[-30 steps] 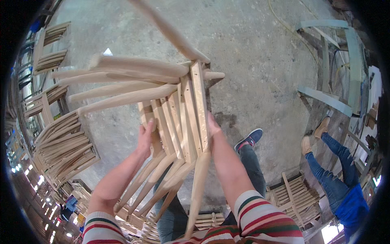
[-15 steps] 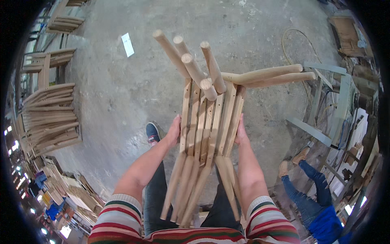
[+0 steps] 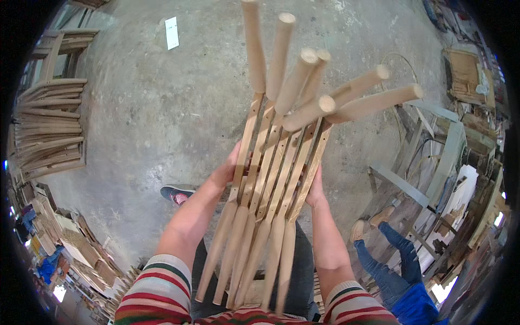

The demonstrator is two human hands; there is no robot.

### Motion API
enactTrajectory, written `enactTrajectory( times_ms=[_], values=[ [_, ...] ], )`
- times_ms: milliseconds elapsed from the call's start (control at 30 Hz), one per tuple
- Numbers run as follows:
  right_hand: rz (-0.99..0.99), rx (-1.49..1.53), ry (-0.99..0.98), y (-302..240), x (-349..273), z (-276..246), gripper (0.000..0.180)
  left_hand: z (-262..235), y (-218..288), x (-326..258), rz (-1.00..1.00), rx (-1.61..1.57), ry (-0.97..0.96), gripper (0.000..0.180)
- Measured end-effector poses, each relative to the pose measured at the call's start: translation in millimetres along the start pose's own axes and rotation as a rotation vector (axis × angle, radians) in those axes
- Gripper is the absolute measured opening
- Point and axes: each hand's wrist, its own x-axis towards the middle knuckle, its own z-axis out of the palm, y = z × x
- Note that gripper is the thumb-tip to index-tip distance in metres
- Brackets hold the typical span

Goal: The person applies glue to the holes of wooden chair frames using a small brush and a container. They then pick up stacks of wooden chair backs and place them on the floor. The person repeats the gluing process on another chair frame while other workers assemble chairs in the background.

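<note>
Two hands (image 3: pixel 227 170) — four chair frames (image 3: pixel 276 179)

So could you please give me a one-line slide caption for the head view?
Left hand and right hand grip a stack of wooden chair frames above a concrete floor.

Left hand (image 3: pixel 230 170): forearm bare, raised forward from a striped sleeve, palm turned inward, fingers pressed flat and clamped. Right hand (image 3: pixel 316 189): forearm bare, likewise raised from a striped sleeve, palm facing the left one, fingers closed in a grip, mostly hidden.
</note>
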Motion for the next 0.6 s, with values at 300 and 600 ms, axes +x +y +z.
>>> enactTrajectory(
  times_ms=[300,600],
  values=[
    [0.172,0.112,-0.166,-2,28,1,0.1,-57,-2,14,-0.452,-0.234,-0.295,0.043],
    [0.199,-0.106,-0.187,14,13,65,0.101,-90,15,-43,-0.251,-0.267,-0.091,0.069]
  ],
)
